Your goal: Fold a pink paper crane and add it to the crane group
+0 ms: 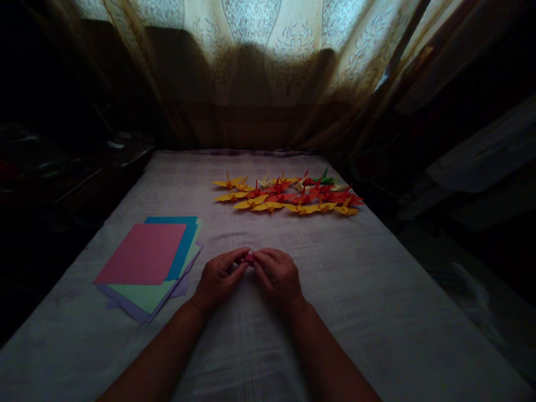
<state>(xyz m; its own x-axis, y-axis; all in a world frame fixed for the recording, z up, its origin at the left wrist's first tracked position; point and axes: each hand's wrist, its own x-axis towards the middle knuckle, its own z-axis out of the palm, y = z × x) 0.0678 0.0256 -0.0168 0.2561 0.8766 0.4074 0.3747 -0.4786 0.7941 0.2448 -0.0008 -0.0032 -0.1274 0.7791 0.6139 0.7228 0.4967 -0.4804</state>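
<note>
Between my fingertips is a small folded piece of pink paper [249, 258], mostly covered by both hands. My left hand [220, 277] is closed, pinching its left side with thumb and forefinger. From the other side my right hand [278, 274] closes on the same paper, fingers bent over it. The two hands almost meet at the middle of the cloth. To the left lies a loose stack of square paper sheets, a pink sheet [140, 252] on top, with a blue sheet [190, 234], pale green and purple ones beneath.
Several folded paper cranes stand in rows beyond my hands: yellow cranes [251, 203] in front, red cranes [288, 192] behind, a green crane [324, 178] at the back. A pale checked cloth [355, 312] covers the table. Curtains [288, 56] hang behind it.
</note>
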